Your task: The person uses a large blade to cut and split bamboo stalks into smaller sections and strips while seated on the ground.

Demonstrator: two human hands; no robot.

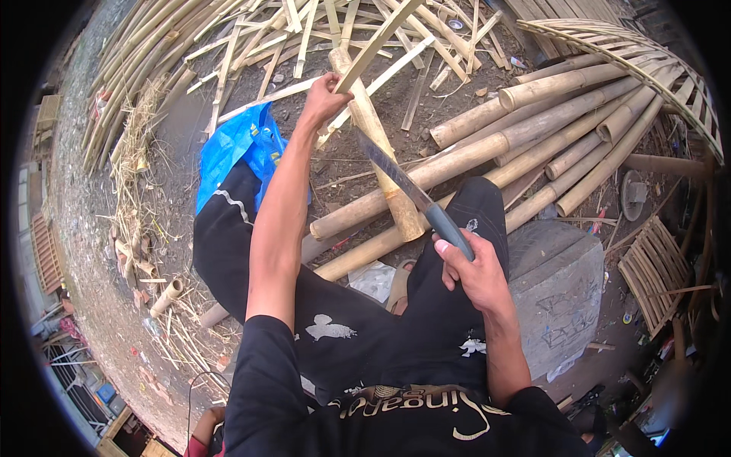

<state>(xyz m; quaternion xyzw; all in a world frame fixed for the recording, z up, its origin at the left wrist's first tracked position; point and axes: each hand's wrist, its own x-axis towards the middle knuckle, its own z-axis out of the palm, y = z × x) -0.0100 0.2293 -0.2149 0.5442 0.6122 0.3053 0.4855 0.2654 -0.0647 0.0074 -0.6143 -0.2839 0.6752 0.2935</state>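
My left hand (327, 100), arm stretched forward, is closed round the near end of a split bamboo strip (375, 55) that slants away to the upper right. In my right hand (476, 274), over my right thigh, is a large knife (396, 177) with a long dark blade and a grey-blue handle. Its blade points forward and left, its tip just short of my left hand. Below the blade lies a thick bamboo pole (371, 126), running from between my knees toward the far side. Whether the blade touches the pole, I cannot tell.
Several thick bamboo poles (525, 137) lie to the right, beside a grey block (554, 286). Split strips (266, 49) are heaped at the far side. A blue plastic sheet (240, 148) lies by my left knee. Another person's arm (205, 426) shows at lower left.
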